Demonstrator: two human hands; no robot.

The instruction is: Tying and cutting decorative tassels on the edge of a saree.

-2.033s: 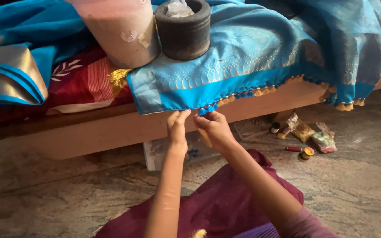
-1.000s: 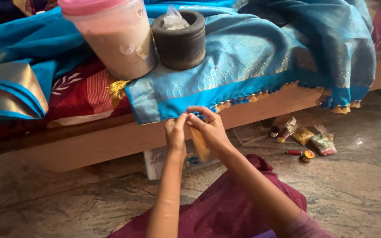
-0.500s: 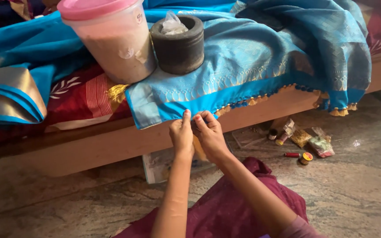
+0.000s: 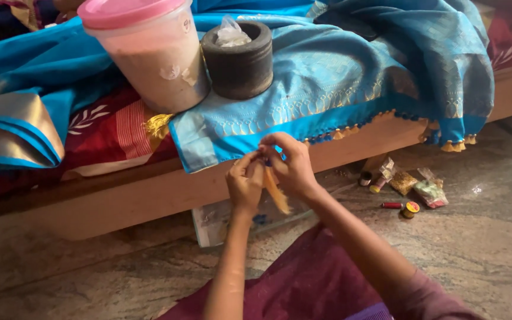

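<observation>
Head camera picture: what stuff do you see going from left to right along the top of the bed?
Folded blue and gold cloth → plastic jar with a pink lid → dark round stone pot → draped blue cloth with tassels.

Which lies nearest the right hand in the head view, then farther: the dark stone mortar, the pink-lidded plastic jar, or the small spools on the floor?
From the right hand:
1. Dark stone mortar, up on the blue cloth, just above.
2. Small spools, on the floor to the right.
3. Pink-lidded plastic jar, up and to the left.

Bare forearms; mauve short sleeve (image 4: 422, 296); maroon lap garment (image 4: 303, 284).
</observation>
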